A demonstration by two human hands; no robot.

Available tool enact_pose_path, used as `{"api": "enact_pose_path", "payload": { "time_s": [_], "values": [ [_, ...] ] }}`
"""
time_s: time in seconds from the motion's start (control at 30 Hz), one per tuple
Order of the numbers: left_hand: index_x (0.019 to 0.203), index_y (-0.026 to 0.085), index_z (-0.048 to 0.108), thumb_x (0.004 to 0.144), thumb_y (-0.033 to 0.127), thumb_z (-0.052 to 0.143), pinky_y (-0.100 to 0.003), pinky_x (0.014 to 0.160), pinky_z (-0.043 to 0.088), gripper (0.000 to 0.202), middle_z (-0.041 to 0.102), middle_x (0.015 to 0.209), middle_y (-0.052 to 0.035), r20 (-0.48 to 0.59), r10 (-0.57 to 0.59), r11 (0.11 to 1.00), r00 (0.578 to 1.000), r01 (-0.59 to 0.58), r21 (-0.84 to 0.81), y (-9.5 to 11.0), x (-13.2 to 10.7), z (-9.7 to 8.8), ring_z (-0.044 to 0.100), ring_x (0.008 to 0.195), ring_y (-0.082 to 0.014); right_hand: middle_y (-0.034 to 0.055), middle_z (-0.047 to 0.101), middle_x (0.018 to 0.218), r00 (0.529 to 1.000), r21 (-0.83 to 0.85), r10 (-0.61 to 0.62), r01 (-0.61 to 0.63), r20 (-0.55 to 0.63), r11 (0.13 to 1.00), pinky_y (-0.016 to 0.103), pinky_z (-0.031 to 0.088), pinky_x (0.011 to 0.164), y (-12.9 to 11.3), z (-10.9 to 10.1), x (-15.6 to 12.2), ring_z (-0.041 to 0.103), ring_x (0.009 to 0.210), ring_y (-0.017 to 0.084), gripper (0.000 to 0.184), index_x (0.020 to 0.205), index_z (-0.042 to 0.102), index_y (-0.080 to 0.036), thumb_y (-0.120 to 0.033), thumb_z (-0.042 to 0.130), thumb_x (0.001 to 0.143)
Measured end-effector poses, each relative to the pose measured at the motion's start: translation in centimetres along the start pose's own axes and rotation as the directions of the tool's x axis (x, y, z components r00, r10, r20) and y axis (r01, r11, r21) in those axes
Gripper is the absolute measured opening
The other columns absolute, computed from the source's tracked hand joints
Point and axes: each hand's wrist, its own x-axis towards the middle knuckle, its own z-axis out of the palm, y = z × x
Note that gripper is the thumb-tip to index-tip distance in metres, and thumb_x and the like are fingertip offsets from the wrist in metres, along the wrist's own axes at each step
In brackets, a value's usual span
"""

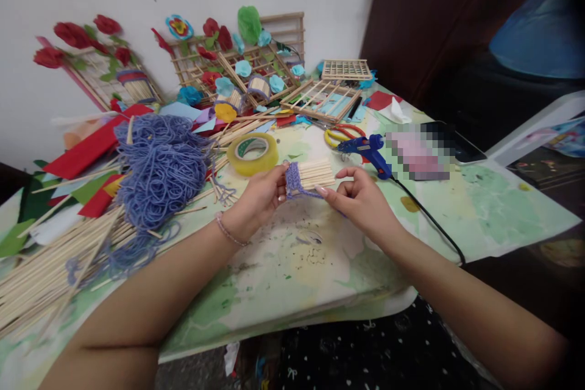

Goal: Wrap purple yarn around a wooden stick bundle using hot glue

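A small panel of wooden sticks (319, 174) lies side by side above the table, its left end bound with purple yarn (294, 179). My left hand (262, 196) pinches that yarn-wrapped end between thumb and fingers. On the other side, my right hand (361, 200) has its thumb at the lower edge of the sticks, near a strand of yarn that trails from the binding; its index finger is bent and stands apart from the panel's right end. Whether the right fingers grip the strand is hard to see.
A big tangle of purple yarn (162, 164) rests left on loose wooden sticks (68, 256). Behind my hands are a tape roll (253, 153), a blue glue gun (365, 149) with a black cord, and scissors (345, 133). Stick frames with paper flowers (247, 67) line the wall.
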Motion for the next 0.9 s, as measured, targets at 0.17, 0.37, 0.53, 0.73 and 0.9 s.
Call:
{"api": "enact_pose_path", "payload": {
  "time_s": [0.17,0.37,0.53,0.73,0.9],
  "values": [
    [0.073,0.014,0.069,0.085,0.028,0.065,-0.016,0.044,0.04,0.018,0.067,0.065,-0.0011,0.076,-0.003,1.0,0.997,0.005,-0.025,-0.3,0.4,-0.2,0.056,0.051,-0.0067,-0.0079,0.054,0.059,0.999,0.163,0.027,-0.031,0.026,0.986,0.024,0.032,0.047,0.6,0.0,0.9,0.046,0.05,0.01,0.053,0.102,0.047,-0.023,-0.05,0.076,0.067],
    [0.071,0.014,0.069,0.081,0.024,0.069,-0.015,0.046,0.043,0.014,0.066,0.066,0.0002,0.19,0.031,0.997,0.981,-0.018,-0.071,-0.1,0.4,-0.2,0.055,0.052,-0.0056,-0.0069,0.056,0.062,0.999,0.238,-0.027,0.018,0.036,0.971,0.025,0.032,0.048,1.1,0.0,1.3,0.047,0.051,0.009,0.051,0.102,0.05,-0.021,-0.047,0.077,0.067],
    [0.074,0.012,0.072,0.07,0.014,0.077,-0.012,0.043,0.039,0.007,0.066,0.067,-0.0005,0.285,0.033,0.999,0.958,-0.024,-0.037,0.3,-0.1,-0.5,0.057,0.056,-0.0057,-0.0073,0.054,0.059,0.999,0.226,-0.028,0.022,0.022,0.974,0.025,0.031,0.046,0.9,-0.3,1.4,0.046,0.05,0.01,0.051,0.101,0.051,-0.02,-0.048,0.077,0.066],
    [0.07,0.01,0.07,0.068,0.004,0.075,-0.009,0.04,0.035,0.008,0.064,0.069,-0.001,0.315,0.004,1.0,0.949,0.005,-0.027,0.4,0.0,-0.6,0.053,0.053,-0.0027,-0.0087,0.047,0.054,1.0,0.114,-0.015,0.017,-0.015,0.993,0.024,0.025,0.046,0.9,-0.9,1.2,0.039,0.048,0.009,0.047,0.1,0.058,-0.019,-0.05,0.075,0.069],
    [0.066,0.005,0.063,0.076,-0.002,0.065,-0.007,0.031,0.024,0.013,0.055,0.061,0.0012,0.21,-0.041,0.995,0.977,0.059,-0.079,0.5,0.2,-0.6,0.037,0.04,0.002,-0.0043,0.047,0.055,0.999,0.024,0.02,-0.02,0.039,1.0,0.026,0.023,0.049,0.2,-0.9,0.2,0.033,0.051,0.008,0.036,0.067,0.065,-0.016,-0.05,0.073,0.067]
  ]
}}
